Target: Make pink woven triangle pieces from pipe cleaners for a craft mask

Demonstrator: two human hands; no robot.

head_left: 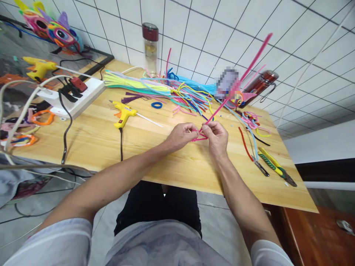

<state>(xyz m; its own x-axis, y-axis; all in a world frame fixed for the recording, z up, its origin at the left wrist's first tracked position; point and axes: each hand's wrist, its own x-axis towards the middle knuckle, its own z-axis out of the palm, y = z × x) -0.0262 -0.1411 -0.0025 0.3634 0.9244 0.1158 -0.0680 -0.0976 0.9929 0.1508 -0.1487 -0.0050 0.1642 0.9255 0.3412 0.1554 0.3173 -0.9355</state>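
Wooden tabletop (172, 170), bent pink pipe cleaner (219, 108).

Open tabletop (181, 164) between forearms (119, 178), pipe cleaners (191, 96) blocking beyond left hand (179, 136)

Short-sleeved pale grey shirt (163, 245), black bottoms (158, 210).

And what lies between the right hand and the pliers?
The head view shows a red strip, a light blue strip and a small metal tool there.
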